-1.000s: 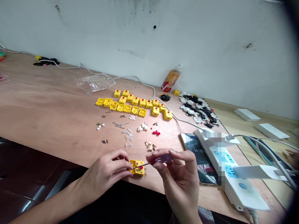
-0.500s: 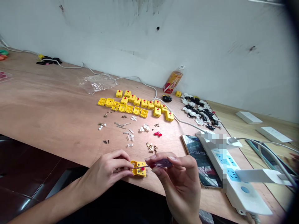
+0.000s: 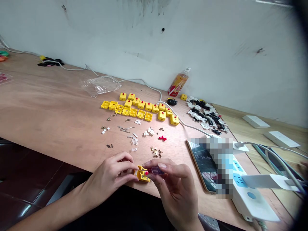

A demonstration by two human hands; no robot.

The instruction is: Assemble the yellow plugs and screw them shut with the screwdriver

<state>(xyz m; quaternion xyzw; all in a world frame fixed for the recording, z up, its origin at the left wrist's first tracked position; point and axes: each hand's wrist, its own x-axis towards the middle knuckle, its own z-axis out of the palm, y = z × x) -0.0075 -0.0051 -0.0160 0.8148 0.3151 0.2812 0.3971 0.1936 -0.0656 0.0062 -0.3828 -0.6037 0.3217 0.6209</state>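
Left hand (image 3: 108, 176) pinching the yellow connector housing (image 3: 141, 175) just above the surface (image 3: 60, 102) near edge; right hand (image 3: 174, 189) tight on a purple-handled screwdriver (image 3: 156, 170), foreshortened, its handle end-on, pointing left into the housing!

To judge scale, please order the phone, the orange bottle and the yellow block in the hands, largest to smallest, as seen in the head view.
Largest: the phone.
Then: the orange bottle and the yellow block look alike; nearness makes their order unsure.

Your right fingers (image 3: 163, 165) hide part of the yellow housing (image 3: 141, 175), and a pixelated patch (image 3: 223, 166) blurs the phone (image 3: 201, 166) at lower right.
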